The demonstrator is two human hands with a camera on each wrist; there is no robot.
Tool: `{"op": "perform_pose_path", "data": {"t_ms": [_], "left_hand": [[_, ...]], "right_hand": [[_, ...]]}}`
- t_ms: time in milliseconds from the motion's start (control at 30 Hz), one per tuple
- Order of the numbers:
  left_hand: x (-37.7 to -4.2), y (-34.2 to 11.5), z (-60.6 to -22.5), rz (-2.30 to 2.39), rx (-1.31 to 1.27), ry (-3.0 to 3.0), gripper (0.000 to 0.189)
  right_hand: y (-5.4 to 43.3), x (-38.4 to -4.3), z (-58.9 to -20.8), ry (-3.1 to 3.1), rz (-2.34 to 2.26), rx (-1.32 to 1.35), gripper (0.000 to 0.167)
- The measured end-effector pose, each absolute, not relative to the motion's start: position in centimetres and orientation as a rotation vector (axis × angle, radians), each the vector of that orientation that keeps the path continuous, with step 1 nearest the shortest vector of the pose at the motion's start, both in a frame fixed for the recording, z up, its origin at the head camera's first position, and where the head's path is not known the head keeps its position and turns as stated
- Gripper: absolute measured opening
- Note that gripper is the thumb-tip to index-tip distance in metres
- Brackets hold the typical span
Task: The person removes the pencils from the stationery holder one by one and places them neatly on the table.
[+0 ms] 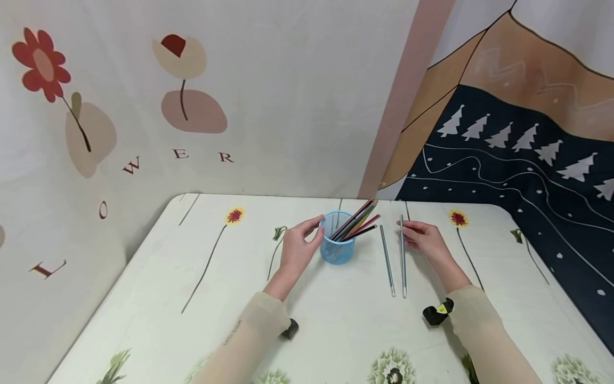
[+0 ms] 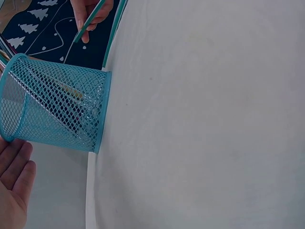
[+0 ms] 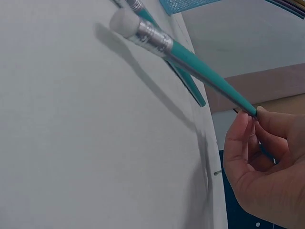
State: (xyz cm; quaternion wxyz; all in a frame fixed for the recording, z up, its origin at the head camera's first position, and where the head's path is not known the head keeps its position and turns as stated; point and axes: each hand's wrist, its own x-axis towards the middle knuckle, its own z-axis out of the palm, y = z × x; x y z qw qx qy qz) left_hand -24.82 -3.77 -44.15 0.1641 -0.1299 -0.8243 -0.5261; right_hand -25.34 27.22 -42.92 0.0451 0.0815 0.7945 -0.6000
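A blue mesh pencil cup (image 1: 338, 252) stands upright, with several pencils (image 1: 355, 221) leaning to the right inside it. My left hand (image 1: 299, 245) holds the cup near its rim from the left side. In the left wrist view, some of its fingers (image 2: 21, 167) lie fairly straight beside the rim. To the right, my right hand (image 1: 424, 242) pinches a teal pencil (image 3: 205, 71) between thumb and fingers near its far end. The white eraser of that pencil points back toward me. Another teal pencil (image 1: 387, 261) lies on the table just left of it.
A white cloth with printed flowers covers the table (image 1: 230, 341). Behind the table's back edge hangs a pale curtain (image 1: 288, 106), and a dark cloth with printed trees (image 1: 479, 165) hangs at the right.
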Motion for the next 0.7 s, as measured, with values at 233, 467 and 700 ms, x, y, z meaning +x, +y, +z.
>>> {"op": "perform_pose_path", "data": {"t_ms": [233,467,700], "left_hand": [[-24.7,-3.7,-44.3,-1.493,-0.364,-2.349,0.031],[-24.7,-3.8,-44.2,-1.498,-0.357,-2.351,0.030],[-24.9,-3.8,-44.3,-1.483,-0.366,-2.355,0.030]], "right_hand": [[27.1,-25.7,-43.4,2.443,-1.779,0.265,0.045],[27.0,-26.2,-43.9,2.465,-1.715,0.305,0.046],[27.0,-26.6,-44.4,2.505,-1.649,0.326,0.045]]}}
